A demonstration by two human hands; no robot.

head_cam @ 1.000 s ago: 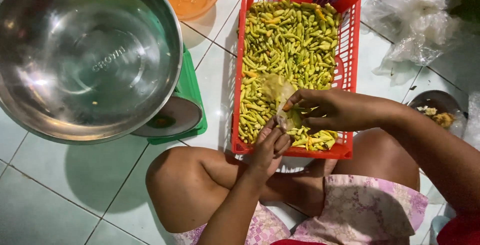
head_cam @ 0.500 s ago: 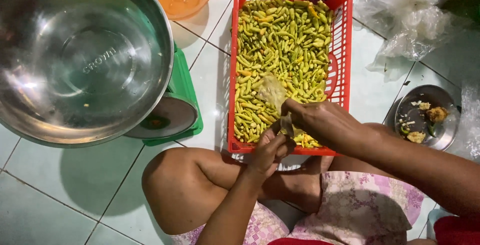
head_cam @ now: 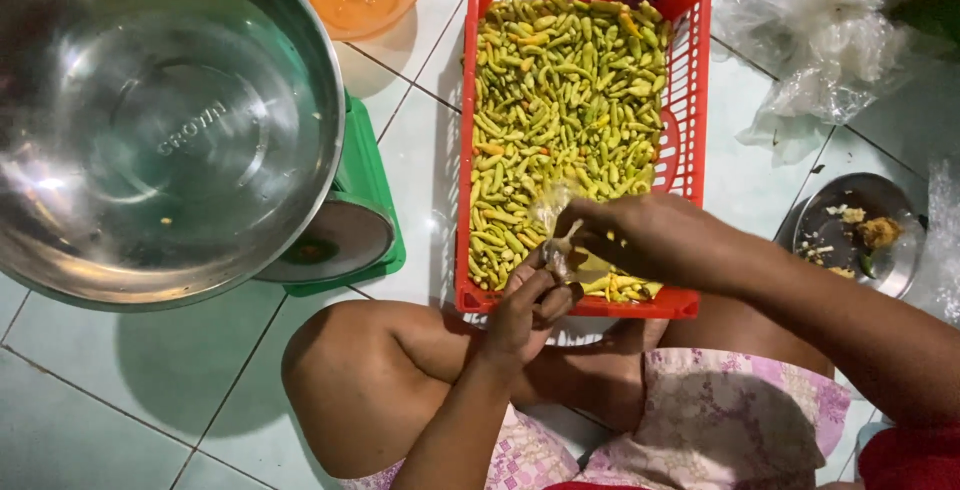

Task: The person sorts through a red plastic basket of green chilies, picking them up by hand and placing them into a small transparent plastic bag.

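In the head view, both hands work at bagging small green and yellow chillies: the left hand [head_cam: 528, 310] pinches the mouth of a thin clear plastic bag [head_cam: 560, 240] and the right hand [head_cam: 640, 240] grips it above the red plastic crate's [head_cam: 688, 100] near end, so filling likely calls for holding it open.

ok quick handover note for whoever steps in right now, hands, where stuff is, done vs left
Left hand: at the near edge of the red crate, fingers pinching a small clear plastic bag.
Right hand: over the crate's near end, gripping the same bag with a few chillies in it.
Green-yellow chillies: fill the crate.
Steel bowl: sits on the green scale, nearly empty, only a few specks.
Done: the bag is held at the crate.
Left: almost all the chillies remain in the crate.
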